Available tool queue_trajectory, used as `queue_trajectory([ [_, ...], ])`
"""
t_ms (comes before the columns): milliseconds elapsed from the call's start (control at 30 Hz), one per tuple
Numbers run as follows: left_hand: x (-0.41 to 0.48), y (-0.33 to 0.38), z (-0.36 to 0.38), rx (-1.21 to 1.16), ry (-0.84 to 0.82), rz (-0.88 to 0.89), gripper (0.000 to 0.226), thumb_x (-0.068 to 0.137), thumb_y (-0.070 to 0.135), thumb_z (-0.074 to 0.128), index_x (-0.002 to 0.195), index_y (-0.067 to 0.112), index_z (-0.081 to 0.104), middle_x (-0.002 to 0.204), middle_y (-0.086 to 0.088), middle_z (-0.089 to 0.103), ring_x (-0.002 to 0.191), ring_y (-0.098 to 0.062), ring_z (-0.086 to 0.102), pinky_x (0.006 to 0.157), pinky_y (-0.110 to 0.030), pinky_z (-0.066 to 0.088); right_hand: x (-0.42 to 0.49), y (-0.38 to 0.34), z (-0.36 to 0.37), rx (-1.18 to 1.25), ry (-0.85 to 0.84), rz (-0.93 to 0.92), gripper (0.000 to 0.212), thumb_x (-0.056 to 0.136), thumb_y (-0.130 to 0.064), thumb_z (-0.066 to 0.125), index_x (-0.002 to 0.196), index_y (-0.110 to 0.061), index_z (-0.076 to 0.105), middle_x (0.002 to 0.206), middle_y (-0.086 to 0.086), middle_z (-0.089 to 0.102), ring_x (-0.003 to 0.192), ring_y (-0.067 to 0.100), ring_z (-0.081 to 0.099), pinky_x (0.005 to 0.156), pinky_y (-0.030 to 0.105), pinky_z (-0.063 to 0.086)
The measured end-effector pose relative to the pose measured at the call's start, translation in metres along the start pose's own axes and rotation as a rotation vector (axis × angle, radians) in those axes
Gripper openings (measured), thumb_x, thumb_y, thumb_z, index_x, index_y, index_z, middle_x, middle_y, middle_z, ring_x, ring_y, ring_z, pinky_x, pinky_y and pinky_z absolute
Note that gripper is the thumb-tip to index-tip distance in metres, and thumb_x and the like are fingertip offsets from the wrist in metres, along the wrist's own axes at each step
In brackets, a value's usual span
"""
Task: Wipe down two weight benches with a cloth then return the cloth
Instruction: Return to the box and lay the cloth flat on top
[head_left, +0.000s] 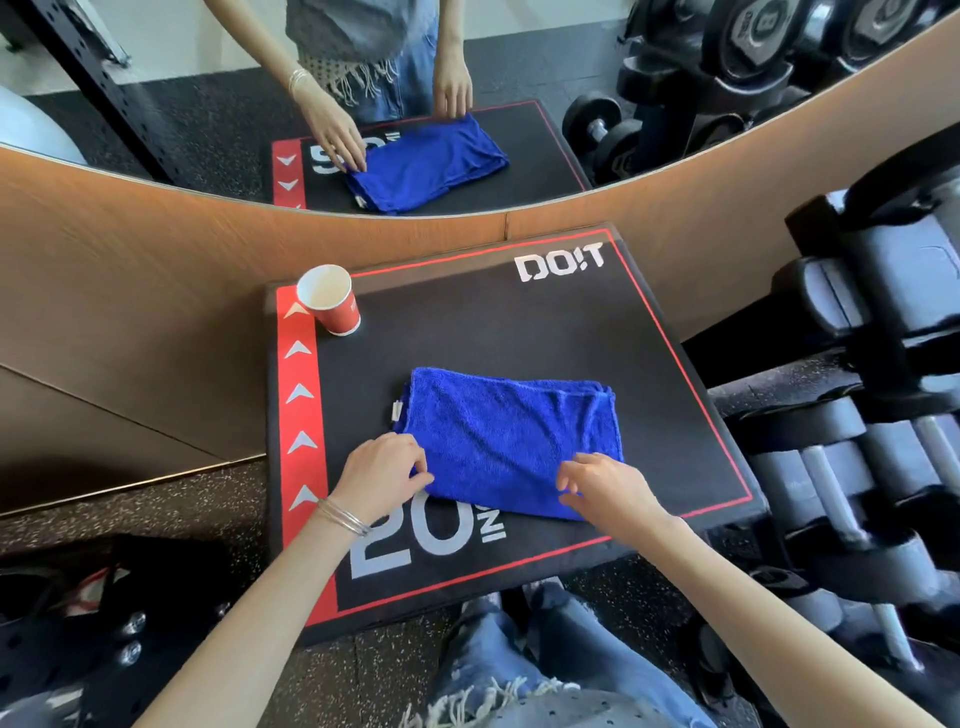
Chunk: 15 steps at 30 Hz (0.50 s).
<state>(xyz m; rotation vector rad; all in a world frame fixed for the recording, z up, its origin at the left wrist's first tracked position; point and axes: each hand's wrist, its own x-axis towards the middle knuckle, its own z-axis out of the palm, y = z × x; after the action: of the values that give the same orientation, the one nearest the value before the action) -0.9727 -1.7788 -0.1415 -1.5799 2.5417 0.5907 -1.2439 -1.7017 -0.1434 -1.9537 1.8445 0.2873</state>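
Observation:
A folded blue cloth (506, 439) lies flat on a black padded box (519, 322) with red trim, "DO!T" and "20 IN" printed on it. My left hand (382, 475) is at the cloth's near left corner, with its curled fingers pinching the edge. At the cloth's near right edge is my right hand (605, 486), with its fingertips curled onto the fabric. No weight bench is in view.
A red paper cup (332, 301) stands at the box's far left corner. A dumbbell rack (872, 441) fills the right side. A mirror above a wooden wall panel (156, 286) reflects the scene. Speckled rubber floor (182, 509) lies to the left, dark gear at bottom left.

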Motion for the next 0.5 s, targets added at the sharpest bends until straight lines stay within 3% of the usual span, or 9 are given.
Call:
queue_trajectory([
  [67, -0.001, 0.000, -0.001, 0.017, 0.040, -0.045, 0.020, 0.089, 0.032, 0.057, 0.104, 0.021, 0.065, 0.108, 0.007, 0.061, 0.102, -0.015, 0.055, 0.076, -0.028, 0.047, 0.009, -0.010, -0.003, 0.054, 0.017, -0.032, 0.030, 0.094, -0.028, 0.049, 0.123, -0.024, 0.055, 0.119, -0.003, 0.054, 0.115, 0.019, 0.047, 0.084, 0.033, 0.046],
  [133, -0.005, 0.001, 0.002, 0.033, 0.020, -0.091, 0.026, 0.091, 0.030, 0.054, 0.114, 0.021, 0.059, 0.116, 0.004, 0.056, 0.106, -0.016, 0.052, 0.078, -0.028, 0.048, 0.020, -0.016, -0.008, 0.036, -0.015, -0.022, 0.031, 0.097, -0.028, 0.047, 0.127, -0.024, 0.053, 0.123, -0.001, 0.050, 0.116, 0.021, 0.045, 0.085, 0.038, 0.049],
  [233, -0.010, 0.001, 0.011, -0.020, 0.002, -0.187, 0.025, 0.092, 0.026, 0.052, 0.115, 0.017, 0.057, 0.117, 0.000, 0.054, 0.108, -0.019, 0.053, 0.079, -0.031, 0.049, 0.045, -0.020, -0.024, 0.040, 0.121, -0.048, 0.026, 0.097, -0.019, 0.046, 0.120, -0.023, 0.058, 0.117, -0.001, 0.053, 0.111, 0.021, 0.048, 0.071, 0.036, 0.049],
  [333, -0.016, 0.003, 0.014, -0.081, 0.028, -0.262, 0.022, 0.093, 0.023, 0.052, 0.111, 0.014, 0.059, 0.113, -0.004, 0.055, 0.100, -0.024, 0.058, 0.074, -0.032, 0.047, 0.075, -0.026, -0.045, 0.014, 0.226, -0.015, 0.032, 0.092, -0.004, 0.045, 0.115, -0.020, 0.059, 0.111, 0.002, 0.056, 0.104, 0.025, 0.054, 0.061, 0.031, 0.038],
  [400, -0.019, 0.001, 0.015, -0.103, 0.041, -0.298, 0.018, 0.092, 0.020, 0.053, 0.107, 0.014, 0.060, 0.110, -0.005, 0.055, 0.095, -0.026, 0.060, 0.070, -0.032, 0.045, 0.091, -0.026, -0.052, -0.012, 0.191, 0.034, 0.033, 0.090, -0.001, 0.044, 0.117, -0.017, 0.056, 0.114, 0.006, 0.055, 0.104, 0.029, 0.053, 0.064, 0.032, 0.039],
  [500, -0.019, -0.001, 0.014, -0.128, 0.067, -0.351, 0.013, 0.090, 0.020, 0.056, 0.100, 0.013, 0.060, 0.107, -0.007, 0.056, 0.091, -0.026, 0.060, 0.069, -0.033, 0.047, 0.108, -0.019, -0.057, -0.090, 0.048, 0.044, 0.028, 0.091, -0.013, 0.054, 0.119, -0.017, 0.053, 0.120, 0.006, 0.054, 0.113, 0.028, 0.048, 0.082, 0.037, 0.045],
])
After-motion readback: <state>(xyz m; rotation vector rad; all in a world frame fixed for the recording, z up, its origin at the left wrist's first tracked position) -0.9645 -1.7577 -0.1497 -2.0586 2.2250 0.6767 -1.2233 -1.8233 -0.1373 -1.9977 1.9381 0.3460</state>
